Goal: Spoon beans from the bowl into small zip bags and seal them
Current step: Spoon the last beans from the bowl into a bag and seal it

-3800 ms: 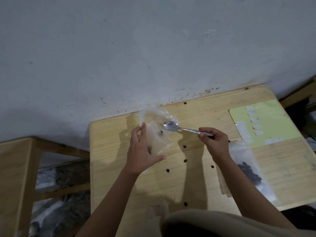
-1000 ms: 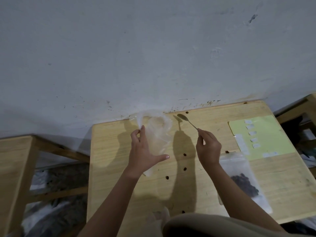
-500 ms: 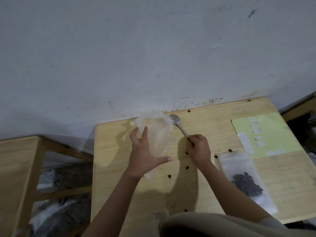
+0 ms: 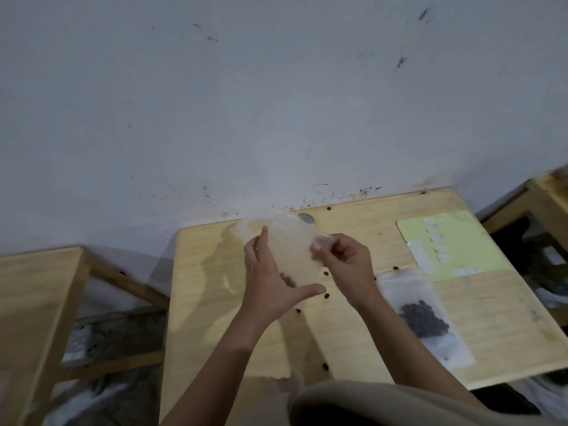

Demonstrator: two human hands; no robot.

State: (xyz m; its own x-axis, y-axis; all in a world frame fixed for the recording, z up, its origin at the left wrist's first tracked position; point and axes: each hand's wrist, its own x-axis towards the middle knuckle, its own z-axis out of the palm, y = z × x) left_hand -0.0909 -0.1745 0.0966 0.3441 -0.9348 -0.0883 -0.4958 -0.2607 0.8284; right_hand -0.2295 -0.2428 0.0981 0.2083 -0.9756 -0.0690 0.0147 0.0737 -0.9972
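A clear small zip bag (image 4: 293, 250) is held upright above the wooden table (image 4: 215, 302), with a few dark beans at its bottom. My left hand (image 4: 273, 287) grips its left side and lower edge. My right hand (image 4: 344, 265) pinches the bag's upper right edge. The metal spoon (image 4: 306, 218) lies on the table behind the bag, only its bowl showing. A second zip bag (image 4: 424, 318) with a heap of dark beans lies flat at the right. No bowl is in view.
A pale green sheet (image 4: 455, 241) with several small white labels lies at the table's back right. Loose beans (image 4: 327, 295) are scattered on the table near my hands. A wooden stool (image 4: 37, 302) stands to the left, the wall runs right behind.
My right hand has put the spoon down at the back of the table and moved left to pinch the bag's top edge. My left hand keeps its hold on the bag.
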